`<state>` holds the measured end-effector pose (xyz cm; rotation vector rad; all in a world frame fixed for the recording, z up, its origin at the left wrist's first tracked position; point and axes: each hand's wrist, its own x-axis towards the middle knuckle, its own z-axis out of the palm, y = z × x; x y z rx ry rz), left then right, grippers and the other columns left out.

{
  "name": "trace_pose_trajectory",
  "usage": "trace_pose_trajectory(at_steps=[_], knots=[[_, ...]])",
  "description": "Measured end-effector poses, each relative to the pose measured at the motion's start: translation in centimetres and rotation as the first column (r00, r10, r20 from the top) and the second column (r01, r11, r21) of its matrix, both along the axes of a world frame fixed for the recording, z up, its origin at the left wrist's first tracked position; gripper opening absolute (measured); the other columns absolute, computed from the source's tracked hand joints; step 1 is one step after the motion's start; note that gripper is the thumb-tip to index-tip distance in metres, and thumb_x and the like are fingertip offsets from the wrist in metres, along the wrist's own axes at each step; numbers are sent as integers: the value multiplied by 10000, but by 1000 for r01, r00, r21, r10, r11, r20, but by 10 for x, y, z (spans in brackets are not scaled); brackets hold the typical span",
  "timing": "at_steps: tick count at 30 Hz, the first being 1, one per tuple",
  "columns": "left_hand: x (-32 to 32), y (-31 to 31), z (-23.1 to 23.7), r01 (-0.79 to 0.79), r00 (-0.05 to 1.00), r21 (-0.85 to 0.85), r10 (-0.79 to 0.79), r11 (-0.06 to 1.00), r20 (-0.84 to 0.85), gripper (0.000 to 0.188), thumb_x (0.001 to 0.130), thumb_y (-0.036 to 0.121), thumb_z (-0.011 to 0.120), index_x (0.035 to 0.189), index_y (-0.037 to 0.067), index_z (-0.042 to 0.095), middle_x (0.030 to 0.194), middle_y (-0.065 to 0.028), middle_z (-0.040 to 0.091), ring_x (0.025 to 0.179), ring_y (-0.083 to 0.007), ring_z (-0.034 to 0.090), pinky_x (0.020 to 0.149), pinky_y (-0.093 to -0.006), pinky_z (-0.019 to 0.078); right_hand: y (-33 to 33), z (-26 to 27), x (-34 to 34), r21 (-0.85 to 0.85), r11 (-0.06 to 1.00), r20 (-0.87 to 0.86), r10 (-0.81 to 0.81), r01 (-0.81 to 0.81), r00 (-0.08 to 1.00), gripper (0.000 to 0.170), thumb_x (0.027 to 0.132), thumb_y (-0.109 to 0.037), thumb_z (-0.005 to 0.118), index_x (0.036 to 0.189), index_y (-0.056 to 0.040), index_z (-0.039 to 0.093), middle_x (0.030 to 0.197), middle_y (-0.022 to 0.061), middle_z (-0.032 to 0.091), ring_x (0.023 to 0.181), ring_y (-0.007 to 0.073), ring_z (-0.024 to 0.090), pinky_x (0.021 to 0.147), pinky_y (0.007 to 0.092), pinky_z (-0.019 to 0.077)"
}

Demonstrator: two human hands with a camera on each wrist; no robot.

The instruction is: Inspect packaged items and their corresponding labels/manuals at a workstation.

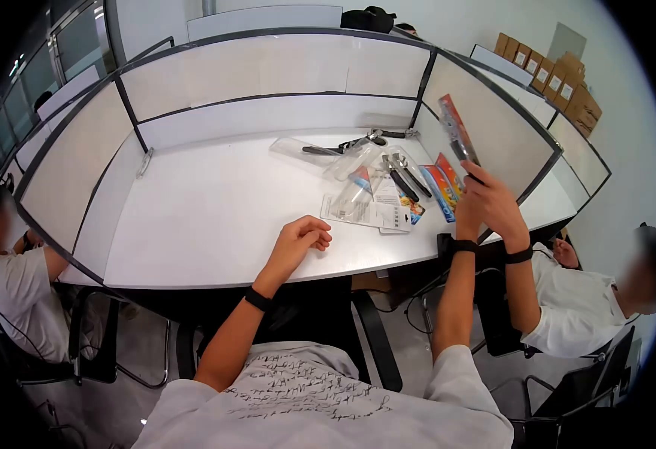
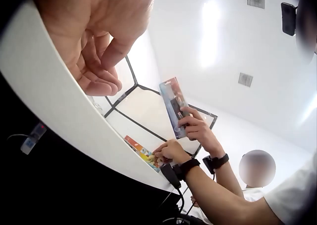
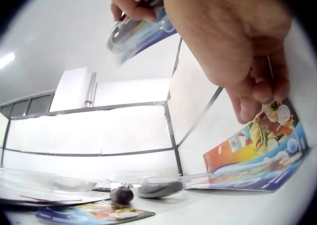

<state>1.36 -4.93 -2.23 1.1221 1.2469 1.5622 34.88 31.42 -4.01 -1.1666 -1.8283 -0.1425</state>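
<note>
My left hand point(image 1: 298, 241) hovers at the front edge of the white desk point(image 1: 201, 217), its fingers loosely curled around nothing. My right hand point(image 3: 260, 84) pinches the upper edge of a colourful printed packaging card point(image 3: 257, 146) that leans up from the desk. In the head view another person's hand point(image 1: 497, 203) partly hides my right hand. That hand holds up a blister pack point(image 1: 457, 127) with a dark-handled item inside. To the left of my right hand lie black-handled metal tools point(image 1: 403, 178), clear plastic shells point(image 1: 354, 161) and a white card point(image 1: 369, 213).
Low partition panels point(image 1: 268, 67) border the desk at the back and sides. A person point(image 1: 575, 299) sits close on my right, their arm reaching across beside mine. Another person point(image 1: 17, 277) sits at the left. Cardboard boxes point(image 1: 545, 75) stand beyond the right partition.
</note>
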Motion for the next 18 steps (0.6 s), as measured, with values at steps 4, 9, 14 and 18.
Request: trace_pose_trajectory(at_steps=[4,9,14,18], knots=[[-1,-2,0,2,1000,16,-2,1000,7,220,1080,37,518,1186,-38,695,1036,-117,745,927,-167,705,880,-314,591,0,3,-2,-25,999,-33,29,-30,999,214,1042,-156,607,1189,-5,650,1150,170,713,1115,353,668,934,466,522],[-1,-2,0,-4,1000,6,4,1000,0,219,1076,36,522,1185,-35,698,1030,-114,744,930,-170,706,880,-315,590,-14,-7,-5,-27,999,-110,18,-21,994,247,1091,-176,571,1261,-6,627,1237,142,689,1169,309,643,991,439,507],[1,0,-1,-19,1000,0,19,1000,1,231,1067,9,506,1180,-40,702,1024,-121,749,923,-171,715,874,-315,598,-24,-4,-3,-83,996,-124,8,-18,992,261,1113,-196,558,1283,-9,629,1265,134,686,1184,292,640,1008,427,507],[1,-1,-1,-7,1000,7,7,1000,20,226,1074,18,514,1187,-40,701,1022,-121,750,929,-169,717,878,-314,598,-20,25,8,-343,938,17,50,-41,999,255,1100,-212,575,1241,-17,659,1218,150,708,1149,312,664,974,436,523]])
